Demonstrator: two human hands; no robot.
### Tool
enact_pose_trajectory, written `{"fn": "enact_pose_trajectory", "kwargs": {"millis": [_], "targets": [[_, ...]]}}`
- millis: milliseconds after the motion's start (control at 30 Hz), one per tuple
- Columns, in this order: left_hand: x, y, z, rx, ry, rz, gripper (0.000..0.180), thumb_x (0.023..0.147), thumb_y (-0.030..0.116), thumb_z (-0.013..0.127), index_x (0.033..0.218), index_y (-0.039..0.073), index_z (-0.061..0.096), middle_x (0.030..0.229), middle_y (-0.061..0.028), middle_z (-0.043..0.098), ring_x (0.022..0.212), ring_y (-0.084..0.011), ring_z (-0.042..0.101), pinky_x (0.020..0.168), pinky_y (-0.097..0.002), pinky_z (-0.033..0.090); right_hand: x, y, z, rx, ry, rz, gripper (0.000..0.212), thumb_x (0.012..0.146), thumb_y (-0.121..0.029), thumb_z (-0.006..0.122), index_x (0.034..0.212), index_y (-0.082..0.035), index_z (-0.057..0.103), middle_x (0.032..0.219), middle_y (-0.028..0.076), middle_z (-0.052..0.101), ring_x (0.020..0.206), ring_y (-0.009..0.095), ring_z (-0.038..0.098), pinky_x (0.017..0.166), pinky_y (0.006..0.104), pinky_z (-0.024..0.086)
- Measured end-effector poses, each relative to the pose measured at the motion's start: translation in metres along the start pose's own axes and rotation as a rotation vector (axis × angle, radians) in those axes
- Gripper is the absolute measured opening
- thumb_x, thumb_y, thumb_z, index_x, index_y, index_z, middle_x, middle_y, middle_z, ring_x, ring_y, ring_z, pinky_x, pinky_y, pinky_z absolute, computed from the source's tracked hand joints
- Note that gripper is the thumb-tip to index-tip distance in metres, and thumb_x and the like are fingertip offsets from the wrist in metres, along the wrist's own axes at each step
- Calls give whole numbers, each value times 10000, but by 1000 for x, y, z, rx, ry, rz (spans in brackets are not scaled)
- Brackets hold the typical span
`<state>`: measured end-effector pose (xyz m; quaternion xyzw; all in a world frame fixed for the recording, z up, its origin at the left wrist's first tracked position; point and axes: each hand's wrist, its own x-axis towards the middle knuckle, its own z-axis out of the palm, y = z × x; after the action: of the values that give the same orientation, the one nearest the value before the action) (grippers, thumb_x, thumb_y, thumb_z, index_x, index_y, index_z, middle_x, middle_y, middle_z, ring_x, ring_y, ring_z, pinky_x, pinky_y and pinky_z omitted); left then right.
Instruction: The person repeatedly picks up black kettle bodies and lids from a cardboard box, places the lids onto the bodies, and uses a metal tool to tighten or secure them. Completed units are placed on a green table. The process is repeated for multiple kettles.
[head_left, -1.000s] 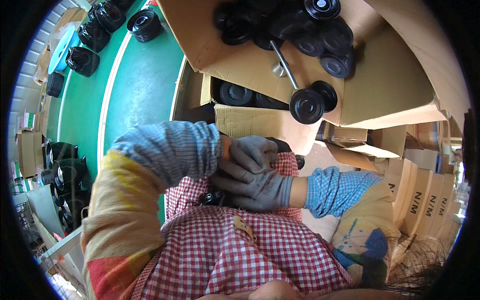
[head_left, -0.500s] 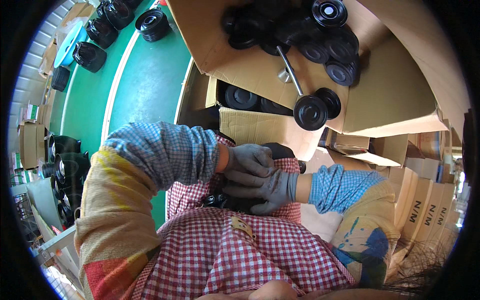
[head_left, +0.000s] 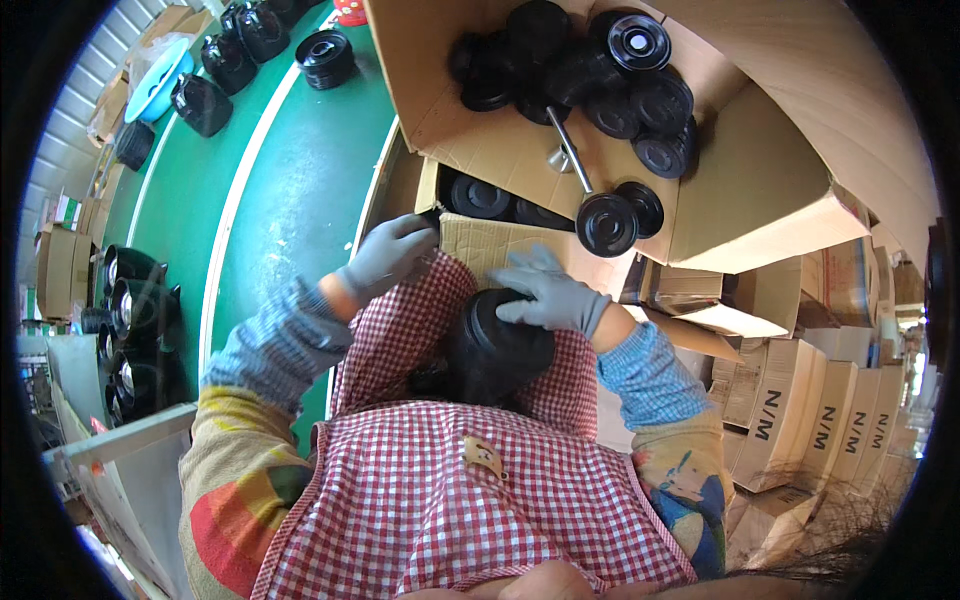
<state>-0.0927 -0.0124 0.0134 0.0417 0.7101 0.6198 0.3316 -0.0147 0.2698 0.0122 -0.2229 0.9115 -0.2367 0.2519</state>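
Observation:
A round black vessel (head_left: 500,350) with a stepped rim rests in my lap, between my knees, on the red checked apron (head_left: 480,490). My right hand (head_left: 550,295), in a grey glove, lies on its upper right rim with the fingers spread. My left hand (head_left: 395,257), gloved the same way, is away from the vessel, above my left knee. Its fingers are stretched and slightly bent toward the corner of a lower carton (head_left: 500,242), next to something dark. Whether they touch it is unclear. Black round parts (head_left: 478,195) show inside that carton.
A larger open carton (head_left: 730,210) ahead holds several black round lids (head_left: 610,108). A metal rod (head_left: 570,150) stands by two black discs (head_left: 607,225). On the green table (head_left: 300,150) at left are black jugs (head_left: 203,105), stacked discs (head_left: 325,58) and a blue basin (head_left: 160,80). Cartons (head_left: 780,410) line the right.
My hands were together over the vessel and have moved apart. The left went up and left to the carton corner; the right moved to the vessel's rim, which is now uncovered.

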Motion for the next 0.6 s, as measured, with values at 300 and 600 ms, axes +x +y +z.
{"fn": "enact_pose_trajectory", "kwargs": {"millis": [300, 600], "targets": [[-128, -91, -30, 145, -292, -409, 554, 1054, 503, 485, 1020, 17, 749, 917, -137, 752, 801, -209, 733, 692, -343, 600, -50, -61, 9, 922, 198, -82, 530, 794, -126, 817, 1276, -16, 623, 1250, 96, 647, 1176, 212, 600, 1059, 354, 467], [-135, -76, -51, -1128, -311, -16, 504, 1015, 524, 534, 1173, 63, 667, 1222, -129, 684, 1111, -331, 677, 737, -360, 631, 8, -163, -45, -85, 415, -830, 433, 741, -127, 818, 1141, -76, 661, 1232, 165, 667, 1216, 391, 614, 1049, 509, 475]]}}
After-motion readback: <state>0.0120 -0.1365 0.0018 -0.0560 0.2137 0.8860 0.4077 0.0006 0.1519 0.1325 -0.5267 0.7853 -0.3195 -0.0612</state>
